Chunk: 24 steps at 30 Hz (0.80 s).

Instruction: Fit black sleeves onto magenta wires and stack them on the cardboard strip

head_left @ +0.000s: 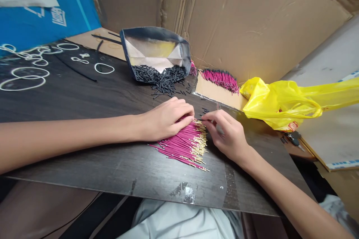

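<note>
A fan of pink wires (179, 141) with gold metal pins on their right ends lies on the dark tabletop. My left hand (171, 119) rests over the upper part of the fan, fingers curled, thumb and forefinger pressed together on a wire near its pin end. Just to the right, my right hand (228, 134) pinches a small black sleeve (199, 120) between thumb and forefinger, against the end of that wire. Whether the sleeve is around the pin I cannot tell. A few loose black sleeves (204, 111) lie just beyond my right fingertips.
A folded-paper tray (155, 50) spills many short black sleeves (164, 78) onto the table. Behind my right hand, pink wires with black ends (221, 79) lie on cardboard (215, 92). A yellow plastic bag (280, 99) sits at right, rubber bands (30, 73) at left, cardboard walls (238, 18) behind.
</note>
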Motion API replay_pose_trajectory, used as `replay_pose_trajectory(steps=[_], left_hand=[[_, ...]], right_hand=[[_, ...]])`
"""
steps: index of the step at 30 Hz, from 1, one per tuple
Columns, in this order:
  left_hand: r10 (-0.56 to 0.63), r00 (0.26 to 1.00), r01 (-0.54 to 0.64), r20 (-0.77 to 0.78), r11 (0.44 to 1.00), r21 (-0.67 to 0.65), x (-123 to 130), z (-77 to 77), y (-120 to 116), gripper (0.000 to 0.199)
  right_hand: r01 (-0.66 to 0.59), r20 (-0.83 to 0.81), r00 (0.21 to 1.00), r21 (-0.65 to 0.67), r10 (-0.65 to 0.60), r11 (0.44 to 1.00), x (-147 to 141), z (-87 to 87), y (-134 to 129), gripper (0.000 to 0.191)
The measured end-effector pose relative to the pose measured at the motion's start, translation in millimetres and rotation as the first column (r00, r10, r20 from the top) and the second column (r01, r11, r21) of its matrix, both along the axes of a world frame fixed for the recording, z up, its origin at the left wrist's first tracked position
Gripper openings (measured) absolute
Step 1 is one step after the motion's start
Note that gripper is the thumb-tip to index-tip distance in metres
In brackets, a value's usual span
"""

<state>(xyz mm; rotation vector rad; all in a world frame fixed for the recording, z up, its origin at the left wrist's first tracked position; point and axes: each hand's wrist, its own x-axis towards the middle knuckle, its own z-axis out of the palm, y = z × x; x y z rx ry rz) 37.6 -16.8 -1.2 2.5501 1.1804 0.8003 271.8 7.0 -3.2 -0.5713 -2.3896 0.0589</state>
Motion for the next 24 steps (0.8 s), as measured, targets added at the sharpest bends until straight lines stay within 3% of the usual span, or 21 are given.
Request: replay_pose_trajectory(steps=[8, 18, 24], left_hand=[[-0.032, 0.999, 0.031, 0.02, 0.999, 0.037, -0.4, 1.7, -1.4, 0.023], [-0.061, 0.998, 0.061, 0.034, 0.998, -0.006, 0.2, 4.8, -0.8, 0.026], [-0.079, 0.996, 0.079, 0.03, 0.997, 0.008, 0.0, 3.3, -1.0, 0.025]], right_hand=[[-0.032, -0.015, 0.999, -0.025, 0.032, 0.999, 0.2, -2.4, -0.7, 0.014], [-0.007, 0.011, 1.0, 0.037, 0.007, 0.999, -1.8, 1.4, -2.6, 0.012], [-0.06, 0.004, 0.998, 0.001, 0.06, 0.998, -0.4, -1.0, -1.2, 0.014]])
